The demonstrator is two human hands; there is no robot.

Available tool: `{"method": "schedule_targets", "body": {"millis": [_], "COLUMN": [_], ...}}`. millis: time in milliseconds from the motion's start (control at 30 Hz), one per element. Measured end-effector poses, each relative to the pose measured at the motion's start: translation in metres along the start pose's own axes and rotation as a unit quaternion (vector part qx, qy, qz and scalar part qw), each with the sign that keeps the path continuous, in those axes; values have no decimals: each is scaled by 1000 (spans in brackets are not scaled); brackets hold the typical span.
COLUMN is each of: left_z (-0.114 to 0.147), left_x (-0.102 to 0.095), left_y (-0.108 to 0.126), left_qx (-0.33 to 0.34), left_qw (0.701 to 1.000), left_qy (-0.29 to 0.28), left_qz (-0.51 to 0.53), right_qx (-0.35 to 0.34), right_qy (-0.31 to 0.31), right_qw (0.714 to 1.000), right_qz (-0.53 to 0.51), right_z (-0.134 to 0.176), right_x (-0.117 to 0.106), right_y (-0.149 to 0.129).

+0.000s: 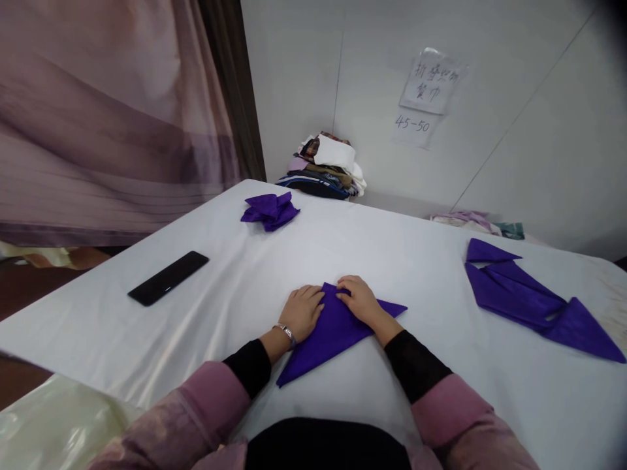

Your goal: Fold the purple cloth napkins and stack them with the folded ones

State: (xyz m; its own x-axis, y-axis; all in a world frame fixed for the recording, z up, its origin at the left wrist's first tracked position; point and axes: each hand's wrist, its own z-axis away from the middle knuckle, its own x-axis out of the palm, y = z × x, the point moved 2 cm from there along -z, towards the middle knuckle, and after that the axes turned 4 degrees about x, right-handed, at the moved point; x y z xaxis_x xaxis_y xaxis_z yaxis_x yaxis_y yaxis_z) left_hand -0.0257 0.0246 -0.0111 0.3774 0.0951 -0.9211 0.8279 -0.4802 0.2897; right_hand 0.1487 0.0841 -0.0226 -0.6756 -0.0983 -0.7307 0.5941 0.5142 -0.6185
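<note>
A purple cloth napkin (328, 333), folded into a triangle, lies on the white-covered table in front of me. Its long edge runs from a point near my body on the left up to a point on the right. My left hand (302, 312) rests flat along the left edge, fingers stretched towards the top corner and a bracelet on the wrist. On the upper right edge lies my right hand (360, 300), its fingers bent a little and spread, tips touching the cloth by the top corner. The cloth directly beneath both palms is hidden.
Farther left lie a crumpled purple cloth (270, 210) and a black phone-like slab (169, 279). Folded purple cloths (519, 294) lie at the right. A clothes pile (326, 166) and more fabric (470, 222) sit behind the table (382, 241). Paper signs (427, 85) hang on the wall.
</note>
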Motion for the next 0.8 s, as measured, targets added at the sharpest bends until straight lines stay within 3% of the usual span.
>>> {"method": "schedule_targets", "body": {"millis": [800], "left_z": [0], "left_x": [2], "left_y": [0], "left_qx": [7], "left_qw": [1000], "left_qy": [6], "left_qz": [-5], "right_qx": [-20], "right_qy": [-16], "right_qw": [999], "right_qz": [36], "right_z": [-1], "right_x": [2], "right_y": [-4]}}
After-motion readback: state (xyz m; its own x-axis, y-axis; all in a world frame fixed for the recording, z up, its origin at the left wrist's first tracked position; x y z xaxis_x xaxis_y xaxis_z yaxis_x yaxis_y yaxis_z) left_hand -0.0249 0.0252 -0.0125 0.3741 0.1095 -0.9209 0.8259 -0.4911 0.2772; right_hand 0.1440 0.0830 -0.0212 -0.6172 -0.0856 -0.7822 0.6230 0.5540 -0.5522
